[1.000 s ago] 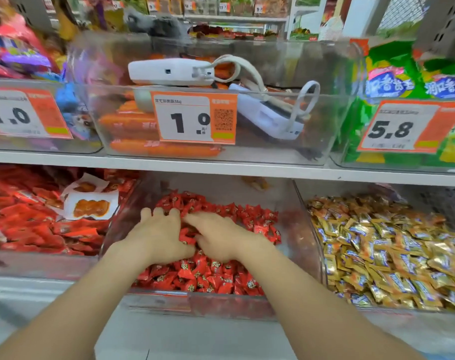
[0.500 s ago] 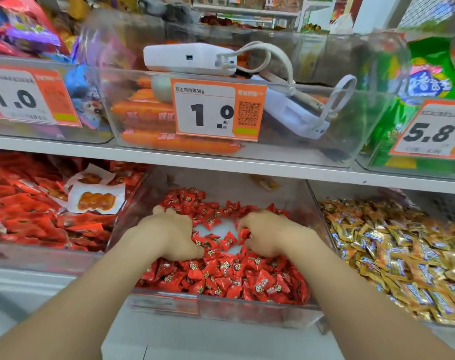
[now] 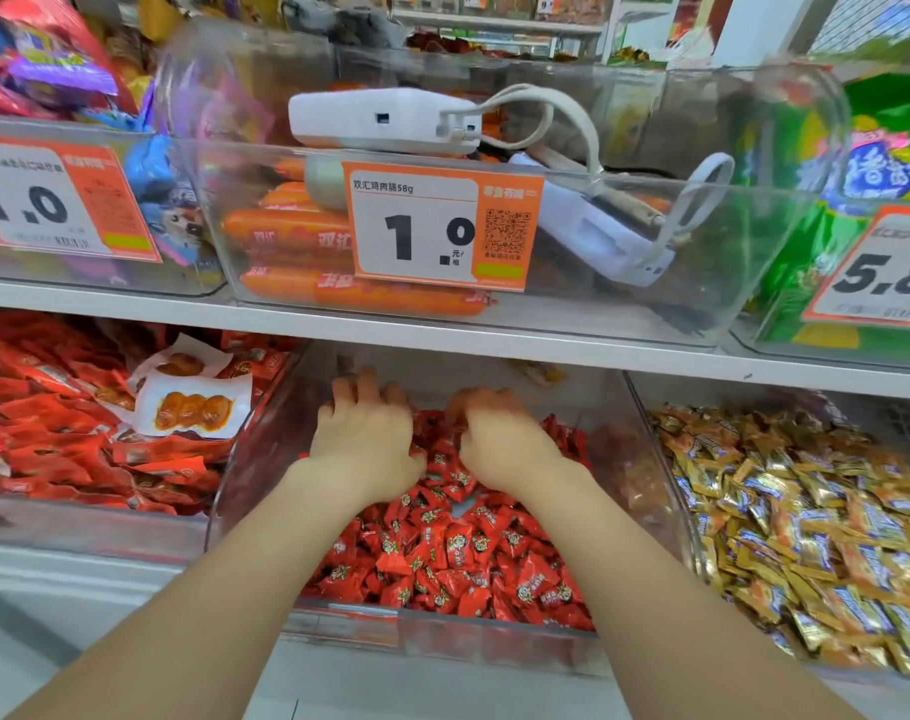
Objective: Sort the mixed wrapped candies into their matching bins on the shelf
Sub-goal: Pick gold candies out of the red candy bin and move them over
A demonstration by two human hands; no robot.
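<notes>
At the back of the clear middle bin, my left fingers lay spread and lightly bent on the red candies, gripping nothing. My right fingers were curled and blurred; I could not tell their hold. I judged I was combing for strays, and the next move called for pinching out any odd wrapper. The wrappers were glossy, crinkly pillows; gold candies lay at three o'clock.
</notes>
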